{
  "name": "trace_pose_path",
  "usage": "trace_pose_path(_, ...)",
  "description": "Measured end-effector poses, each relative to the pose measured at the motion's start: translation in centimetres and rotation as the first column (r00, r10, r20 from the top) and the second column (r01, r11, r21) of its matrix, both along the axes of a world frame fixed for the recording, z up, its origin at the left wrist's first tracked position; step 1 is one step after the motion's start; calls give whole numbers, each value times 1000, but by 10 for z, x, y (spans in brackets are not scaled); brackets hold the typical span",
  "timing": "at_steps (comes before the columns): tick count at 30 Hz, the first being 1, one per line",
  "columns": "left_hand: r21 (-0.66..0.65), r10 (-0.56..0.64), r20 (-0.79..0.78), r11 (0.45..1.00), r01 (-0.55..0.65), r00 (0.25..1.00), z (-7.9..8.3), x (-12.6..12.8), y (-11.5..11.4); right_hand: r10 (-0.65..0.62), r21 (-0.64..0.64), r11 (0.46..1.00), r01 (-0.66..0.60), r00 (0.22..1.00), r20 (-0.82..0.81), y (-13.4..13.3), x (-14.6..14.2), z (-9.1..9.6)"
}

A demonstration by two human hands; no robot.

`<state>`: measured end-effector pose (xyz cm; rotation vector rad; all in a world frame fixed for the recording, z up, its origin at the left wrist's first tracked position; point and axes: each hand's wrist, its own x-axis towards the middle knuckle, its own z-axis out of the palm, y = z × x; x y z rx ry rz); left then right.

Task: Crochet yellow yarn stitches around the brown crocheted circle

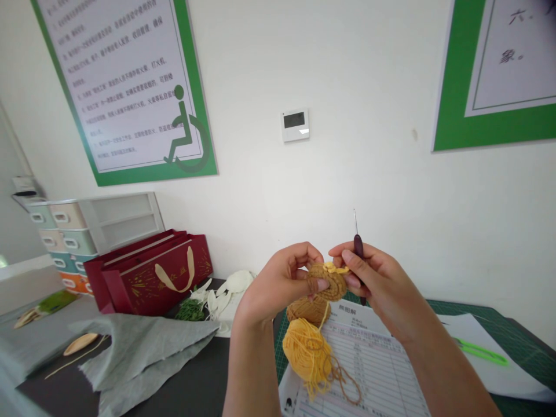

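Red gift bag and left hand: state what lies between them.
In the head view, white leaf-shaped cutouts and a small pile of green leafy pieces lie between the red gift bag and the left hand.

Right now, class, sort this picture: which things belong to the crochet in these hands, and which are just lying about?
Belonging: left hand, right hand, crochet hook, crocheted round, tan crocheted piece, yellow yarn.

Lying about: printed form, green snips, cutting mat, grey cloth, red gift bag.

And it was a craft workroom, folks: a printed wall notice (125,87) upper left, plastic drawers (56,231) far left, yellow yarn (306,353) and a green cutting mat (512,330) on the desk (204,370).
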<state>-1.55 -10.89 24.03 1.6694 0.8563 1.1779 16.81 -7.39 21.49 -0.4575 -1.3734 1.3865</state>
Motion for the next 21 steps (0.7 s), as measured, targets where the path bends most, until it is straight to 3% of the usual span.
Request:
trace_pose_path(4,7,21,-8,1000,-21,1000,0,0,0,-78,34,996,79,997,-29,2,4,1)
trace_pose_path(10,39,65,-42,997,-63,997,2,5,-2,-244,350,926,139,930,274,0,6,-1)
trace_pose_path(13,58,32,-56,998,-28,998,2,8,-2,-310,371,910,186,899,311,-1,1,-3)
trace_pose_path(16,80,-48,-60,995,52,997,1,7,-1,-249,305,937,173,940,233,2,2,-2)
trace_pose_path(21,87,-109,-78,989,116,991,2,0,1,-29,159,987,4,987,158,7,15,1)
